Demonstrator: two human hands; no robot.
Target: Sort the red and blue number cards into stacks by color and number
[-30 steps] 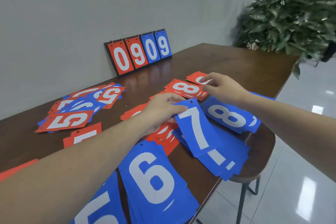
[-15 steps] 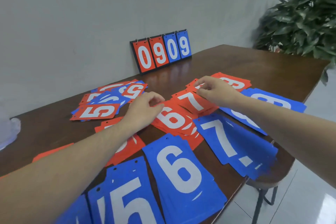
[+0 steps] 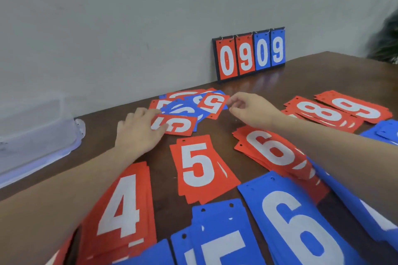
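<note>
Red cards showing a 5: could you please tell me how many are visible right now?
3. One tops the near stack; one lies sideways under the left hand's fingers; one sits by the right hand on the mixed pile. More may be hidden underneath.

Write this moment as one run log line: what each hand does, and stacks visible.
left hand touches red 5 card | right hand at mixed pile edge, grasp unclear | stacks: red 4, red 5, red 6

Red cards and blue cards bear white numerals; dark brown table; grey wall.
</note>
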